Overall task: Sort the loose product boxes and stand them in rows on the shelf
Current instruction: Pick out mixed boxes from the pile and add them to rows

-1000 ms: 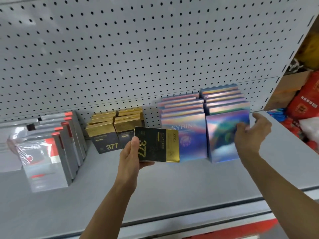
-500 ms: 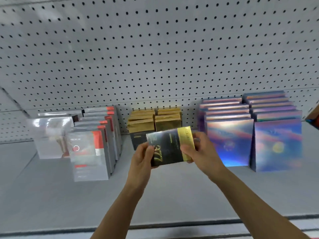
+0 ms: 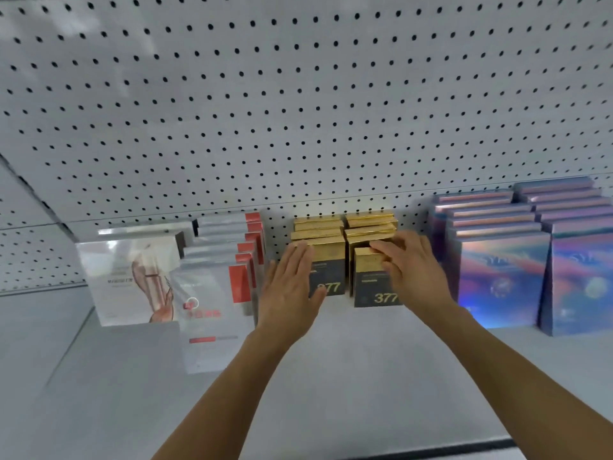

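Two bare hands reach two rows of black-and-gold "377" boxes (image 3: 374, 280) standing mid-shelf (image 3: 331, 376). Left hand (image 3: 290, 290) lies flat, fingers together, beside the left row. Right hand's (image 3: 413, 270) straight fingers touch the right row's front box.

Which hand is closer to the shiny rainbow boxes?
The right hand. It rests on the front black-and-gold 377 box, just beside the rainbow boxes. The left hand is farther away, at the other 377 row's left side.

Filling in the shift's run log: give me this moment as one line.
step: squaring 377 rows | left hand: flat against left 377 row | right hand: fingers on front 377 box | grip: none | shelf: boxes upright
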{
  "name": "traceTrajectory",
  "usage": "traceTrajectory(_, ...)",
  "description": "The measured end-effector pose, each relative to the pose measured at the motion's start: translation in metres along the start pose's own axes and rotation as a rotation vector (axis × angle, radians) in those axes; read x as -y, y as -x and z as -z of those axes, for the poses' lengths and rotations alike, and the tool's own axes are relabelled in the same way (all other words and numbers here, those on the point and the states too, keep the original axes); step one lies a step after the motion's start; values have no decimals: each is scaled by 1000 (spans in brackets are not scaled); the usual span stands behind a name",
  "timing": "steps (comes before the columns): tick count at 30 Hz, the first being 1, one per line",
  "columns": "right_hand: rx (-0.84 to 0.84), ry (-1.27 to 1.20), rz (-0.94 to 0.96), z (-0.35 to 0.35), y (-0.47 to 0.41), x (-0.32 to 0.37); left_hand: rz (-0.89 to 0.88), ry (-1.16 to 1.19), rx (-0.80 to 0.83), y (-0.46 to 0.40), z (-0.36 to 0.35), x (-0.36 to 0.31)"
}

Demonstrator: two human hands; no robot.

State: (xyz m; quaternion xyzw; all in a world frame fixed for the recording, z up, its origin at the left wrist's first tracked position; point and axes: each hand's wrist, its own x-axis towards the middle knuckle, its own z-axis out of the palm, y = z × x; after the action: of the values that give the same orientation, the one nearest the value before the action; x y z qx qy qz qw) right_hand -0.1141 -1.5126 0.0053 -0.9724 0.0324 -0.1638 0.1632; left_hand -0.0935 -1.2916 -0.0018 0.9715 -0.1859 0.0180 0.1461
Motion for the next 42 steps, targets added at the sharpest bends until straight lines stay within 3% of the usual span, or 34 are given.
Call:
traceTrajectory(12,-64,263,-58,-28,27,39,-180,-5,-3,4,6,15)
traceTrajectory(20,-226,82,-35,-24,122,106,-294,181,-67,83,18,33)
traceTrajectory(31,-270,-110,-46,-31,262,239,-236,217,-148,245,47,122)
traceTrajectory(42,0,-200,76,-70,330,393,48,247,-161,393,92,247)
